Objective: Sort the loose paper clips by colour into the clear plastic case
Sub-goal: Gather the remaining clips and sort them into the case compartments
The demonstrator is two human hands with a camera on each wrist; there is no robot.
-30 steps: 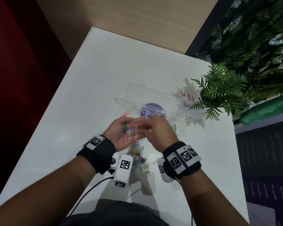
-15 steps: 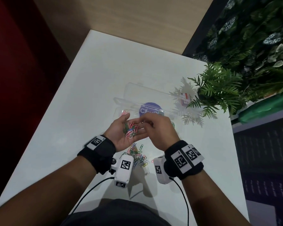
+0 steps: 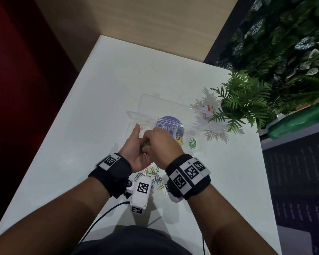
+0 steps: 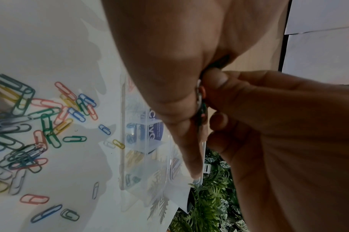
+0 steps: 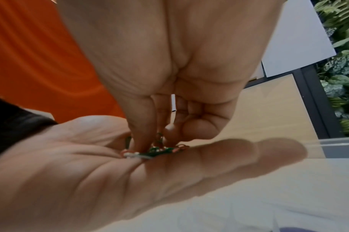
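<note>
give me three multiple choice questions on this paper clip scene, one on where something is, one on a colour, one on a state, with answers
1. Where does the loose pile of paper clips lie?
A. on the table between the wrists
B. inside the case lid
C. under the fern

2. What colour are the clips in the case compartment nearest the fern?
A. blue
B. green
C. pink

3. How is the clear plastic case?
A. shut
B. open, lid folded back
C. upside down

Answers:
1. A: the head view shows the pile on the table below both hands.
2. B: green clips sit there, beside yellow clips.
3. B: the lid lies flat behind the tray, while the right hand picks clips from the left hand.
</note>
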